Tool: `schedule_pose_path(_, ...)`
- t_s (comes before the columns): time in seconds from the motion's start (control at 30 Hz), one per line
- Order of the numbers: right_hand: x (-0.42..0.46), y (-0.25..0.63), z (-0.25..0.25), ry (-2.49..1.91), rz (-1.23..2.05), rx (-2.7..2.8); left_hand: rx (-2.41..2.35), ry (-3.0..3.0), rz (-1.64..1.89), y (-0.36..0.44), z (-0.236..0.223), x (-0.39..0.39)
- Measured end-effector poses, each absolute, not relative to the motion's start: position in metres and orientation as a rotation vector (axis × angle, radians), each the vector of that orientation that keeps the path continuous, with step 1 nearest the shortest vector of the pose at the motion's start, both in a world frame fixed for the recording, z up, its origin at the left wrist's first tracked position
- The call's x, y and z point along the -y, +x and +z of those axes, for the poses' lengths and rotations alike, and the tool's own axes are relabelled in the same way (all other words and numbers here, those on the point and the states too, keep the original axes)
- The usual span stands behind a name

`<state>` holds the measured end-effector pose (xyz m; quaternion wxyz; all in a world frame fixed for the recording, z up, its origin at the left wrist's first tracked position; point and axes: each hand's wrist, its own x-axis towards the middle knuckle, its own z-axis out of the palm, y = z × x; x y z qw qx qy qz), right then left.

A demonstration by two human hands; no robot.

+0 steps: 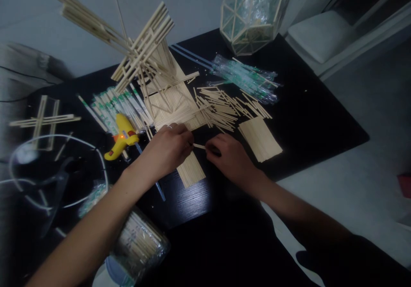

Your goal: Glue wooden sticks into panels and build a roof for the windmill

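A short thin wooden stick [199,146] spans the gap between my two hands. My left hand [171,148] has its fingers closed at the stick's left end, a ring on one finger. My right hand [230,156] pinches the other end between thumb and finger. Just beyond them stands a windmill model [170,103] built of wooden sticks, its slatted blades crossing at the top. A slatted wooden strip [192,171] runs toward me beneath my left hand. Left of that hand lies a yellow glue gun [122,137] with an orange light glowing on it.
Loose cut sticks [221,109] are heaped right of the model, near a flat slatted panel [260,139]. Wrapped chopsticks [247,77] lie farther back. A faceted stick-framed lantern shape [255,17] stands at the rear. A bag of chopsticks [141,244] is below my left forearm; a white cable [102,167] loops left.
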<state>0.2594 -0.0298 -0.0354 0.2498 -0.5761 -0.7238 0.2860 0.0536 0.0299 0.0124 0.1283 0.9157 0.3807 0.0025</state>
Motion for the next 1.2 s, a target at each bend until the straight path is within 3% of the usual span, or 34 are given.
schedule_pose_path(0.83,0.031,0.260,-0.034,-1.570,0.812,1.922,-1.422,2.510,0.421,0.024,0.058,-0.017)
schedule_pose_path(1.2,0.031,0.259,-0.033,-1.576,0.823,1.914,-1.564,2.321,0.978,0.022,0.069,0.000)
